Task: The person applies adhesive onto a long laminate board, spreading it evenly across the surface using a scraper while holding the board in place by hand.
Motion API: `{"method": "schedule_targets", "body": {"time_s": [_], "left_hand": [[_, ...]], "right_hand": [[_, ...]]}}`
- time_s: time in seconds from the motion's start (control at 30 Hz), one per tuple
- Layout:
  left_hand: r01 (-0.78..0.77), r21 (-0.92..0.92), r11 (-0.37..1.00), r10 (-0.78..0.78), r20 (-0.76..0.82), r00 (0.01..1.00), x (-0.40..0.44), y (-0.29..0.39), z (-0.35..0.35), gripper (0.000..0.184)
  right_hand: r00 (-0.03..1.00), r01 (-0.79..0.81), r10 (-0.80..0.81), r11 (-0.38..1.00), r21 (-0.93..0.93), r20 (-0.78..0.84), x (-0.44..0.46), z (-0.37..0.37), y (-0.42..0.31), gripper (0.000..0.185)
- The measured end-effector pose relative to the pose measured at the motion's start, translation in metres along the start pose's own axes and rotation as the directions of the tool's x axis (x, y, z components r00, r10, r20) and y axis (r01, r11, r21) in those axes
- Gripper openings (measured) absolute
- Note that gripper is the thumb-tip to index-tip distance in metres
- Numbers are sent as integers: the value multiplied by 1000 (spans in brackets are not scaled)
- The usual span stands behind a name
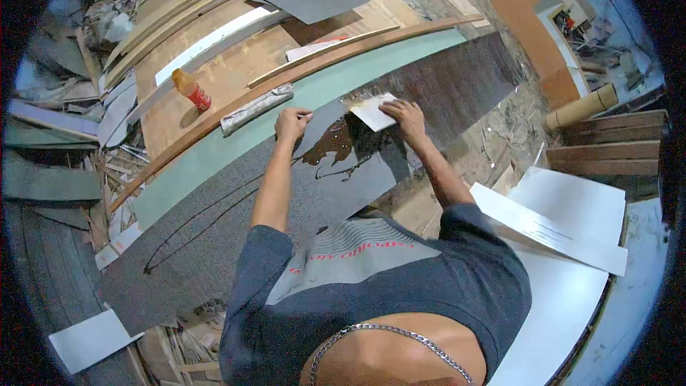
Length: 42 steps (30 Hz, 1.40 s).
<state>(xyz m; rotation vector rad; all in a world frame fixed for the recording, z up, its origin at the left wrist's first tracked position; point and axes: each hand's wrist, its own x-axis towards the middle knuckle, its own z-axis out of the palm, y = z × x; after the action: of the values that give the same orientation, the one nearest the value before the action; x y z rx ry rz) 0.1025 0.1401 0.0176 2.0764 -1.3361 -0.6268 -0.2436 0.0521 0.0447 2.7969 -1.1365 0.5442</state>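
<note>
In the head view, the right hand (406, 118) holds a white flat spreader (374, 114) over the long dark grey sheet (214, 221), its fingers closed on the spreader's near right edge. The left hand (289, 125) is at the sheet's far edge, its fingers curled and nearly together; whether they pinch anything, I cannot tell. Between the hands and a little nearer the body lies a glossy brown puddle (332, 144), and a thin dark line loops leftward from there. Beyond the sheet are a pale green strip (321, 91), a wrapped roll (257, 109) and a red-labelled bottle (191, 91).
</note>
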Motion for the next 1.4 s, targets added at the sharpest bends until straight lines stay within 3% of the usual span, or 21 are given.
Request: {"method": "schedule_targets", "body": {"time_s": [0.03, 0.17, 0.23, 0.3, 0.43, 0.47, 0.63, 0.73, 0.83, 0.9, 1.0, 1.13, 1.23, 1.27, 1.4], "left_hand": [[6, 10, 1000, -6, 10, 1000, -1, 3, -2, 19], [-8, -33, 999, 9, 18, 1000, 16, -29, 20, 19], [-16, 7, 1000, 16, 16, 1000, 11, -19, 13, 19], [-9, 28, 1000, 9, -2, 1000, 8, -14, 10, 19], [-25, -2, 1000, 25, 15, 1000, 7, -15, 8, 19], [-24, -5, 1000, 24, 7, 1000, 5, -13, 8, 19], [-45, 3, 999, 45, 7, 999, 8, -18, 10, 19], [-18, 20, 1000, 18, 2, 1000, 5, -11, 6, 19], [-27, 4, 1000, 27, -3, 1000, 4, -14, 7, 20], [-52, -4, 999, 52, 6, 999, 5, -14, 6, 21], [-15, 21, 1000, 16, -6, 1000, 3, -11, 5, 22], [-36, -1, 999, 36, 22, 999, 8, -15, 9, 22], [-102, 43, 994, 103, -20, 994, 2, -10, 5, 21], [-56, 36, 998, 55, 5, 998, 1, -6, 2, 21], [-80, 7, 997, 79, 13, 997, 4, -10, 5, 20]], "right_hand": [[997, -4, 6, 1000, 14, -78, -12, -3, -3, 34], [987, -128, 128, 992, -3, 93, -69, -20, -36, 29], [960, -94, 91, 996, -2, 265, -76, -35, -48, 27], [954, -36, 10, 996, 81, 299, -64, -42, -45, 28], [987, -161, 162, 968, 190, 11, -14, -35, -20, 42], [975, -220, 218, 963, 153, 33, 2, -34, -17, 46], [973, -222, 226, 973, 70, -53, 48, -1, 13, 39], [938, -337, 334, 942, 14, 88, 64, 23, 20, 31], [942, -235, 230, 972, -10, 244, 75, 9, 6, 32], [954, -204, 192, 978, 32, 232, 75, 0, 7, 32], [948, 31, -24, 999, -17, 317, 65, 4, 24, 32], [917, 47, -57, 998, 37, 395, 42, 1, 35, 29], [903, 29, -7, 999, -44, 430, 15, 12, 47, 28], [903, 21, 1, 999, -47, 430, 6, 15, 51, 28], [883, 31, -58, 997, 66, 465, -24, -17, 34, 24]]}}
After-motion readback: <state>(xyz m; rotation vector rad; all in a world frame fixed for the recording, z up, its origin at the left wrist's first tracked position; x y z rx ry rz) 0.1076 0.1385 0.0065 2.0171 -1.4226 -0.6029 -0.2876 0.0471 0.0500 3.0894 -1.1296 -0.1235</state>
